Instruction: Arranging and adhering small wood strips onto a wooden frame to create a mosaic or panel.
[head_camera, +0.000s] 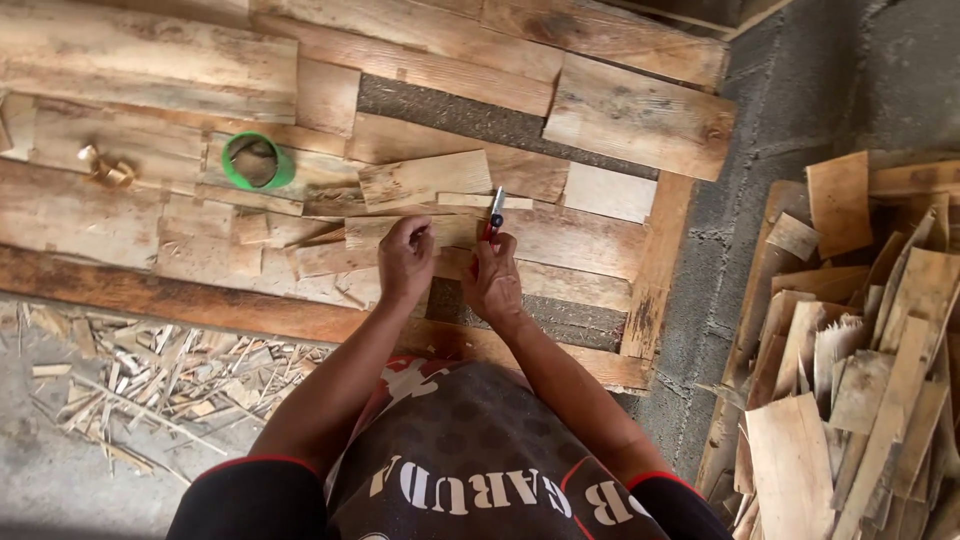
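Note:
My right hand (492, 278) grips a small red-handled cutter (494, 214) whose grey tip points up and away from me. My left hand (405, 258) rests with curled fingers on a thin light wood strip (372, 233), just left of the cutter. Both hands hover over a low platform of rough boards (150, 70). A short pale wood plate (425, 180) lies just beyond my fingers. Whether the blade touches the strip is hidden by my fingers.
A green tape ring (257, 161) lies on the boards to the left, and a small tan curled piece (105, 170) farther left. Wood shavings (150, 375) litter the concrete floor at lower left. A pile of thin wood offcuts (860, 360) fills the right side.

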